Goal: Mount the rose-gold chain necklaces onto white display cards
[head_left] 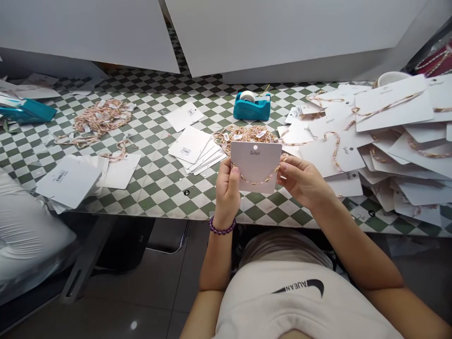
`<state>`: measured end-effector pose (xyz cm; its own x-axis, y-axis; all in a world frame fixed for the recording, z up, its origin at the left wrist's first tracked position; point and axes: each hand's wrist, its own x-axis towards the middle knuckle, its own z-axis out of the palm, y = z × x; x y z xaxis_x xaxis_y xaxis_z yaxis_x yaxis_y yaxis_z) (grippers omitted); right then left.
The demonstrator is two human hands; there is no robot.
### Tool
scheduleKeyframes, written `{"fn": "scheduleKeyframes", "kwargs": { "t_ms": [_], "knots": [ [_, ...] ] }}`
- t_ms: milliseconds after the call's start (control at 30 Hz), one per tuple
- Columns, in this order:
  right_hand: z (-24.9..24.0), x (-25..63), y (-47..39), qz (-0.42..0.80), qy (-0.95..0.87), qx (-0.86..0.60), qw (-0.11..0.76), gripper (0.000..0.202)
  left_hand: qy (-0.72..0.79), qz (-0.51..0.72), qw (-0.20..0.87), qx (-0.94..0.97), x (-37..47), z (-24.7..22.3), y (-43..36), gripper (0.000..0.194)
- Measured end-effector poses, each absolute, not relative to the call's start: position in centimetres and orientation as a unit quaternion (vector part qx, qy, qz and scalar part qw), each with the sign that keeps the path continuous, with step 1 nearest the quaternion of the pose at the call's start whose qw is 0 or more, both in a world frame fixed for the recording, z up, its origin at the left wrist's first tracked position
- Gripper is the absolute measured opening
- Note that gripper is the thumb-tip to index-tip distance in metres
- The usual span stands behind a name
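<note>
Upright above the table's front edge is a white jewelry card [256, 162] with a small hole and lettering at its top. A pink and gold beaded necklace [259, 183] hangs across its front in a curve. My left hand [228, 186] grips the card's left edge, thumb on the front and fingers behind. At the right edge, my right hand [300, 176] pinches the necklace's end by the card; the exact hold is partly hidden by the fingers. Behind the card lies a heap of beaded necklaces [247, 133].
A teal tape dispenser [252, 107] stands behind the heap. Blank cards [194, 146] lie stacked to its left, finished-looking carded necklaces [353, 136] pile up at right. Farther left are another necklace heap [104, 117], more cards [68, 181], and a second teal dispenser [30, 110].
</note>
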<state>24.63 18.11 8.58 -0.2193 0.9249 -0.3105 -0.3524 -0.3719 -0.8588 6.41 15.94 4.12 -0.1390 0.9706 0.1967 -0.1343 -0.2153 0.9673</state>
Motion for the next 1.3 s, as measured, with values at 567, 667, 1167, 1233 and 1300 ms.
{"fn": "scheduleKeyframes", "kwargs": {
  "t_ms": [567,667,1167,1233,1300],
  "knots": [
    [8.1,24.4,18.0,0.693,-0.336,-0.442,0.460,0.045,0.432,0.612,0.433,0.502,7.1,4.7,15.7,0.028],
    [7.8,23.7,18.0,0.599,-0.339,-0.485,0.539,0.053,0.438,0.618,0.378,0.532,7.6,5.1,15.6,0.032],
    [8.0,24.5,17.8,0.547,-0.480,-0.487,0.483,0.035,0.457,0.600,0.340,0.561,7.4,5.0,15.6,0.029],
    [8.0,24.6,17.6,0.536,-0.499,-0.479,0.484,0.030,0.455,0.604,0.348,0.555,7.5,5.1,15.6,0.030],
    [7.9,24.7,17.5,0.533,-0.503,-0.469,0.493,0.027,0.448,0.611,0.363,0.543,7.5,5.0,15.7,0.031]
  ]
}}
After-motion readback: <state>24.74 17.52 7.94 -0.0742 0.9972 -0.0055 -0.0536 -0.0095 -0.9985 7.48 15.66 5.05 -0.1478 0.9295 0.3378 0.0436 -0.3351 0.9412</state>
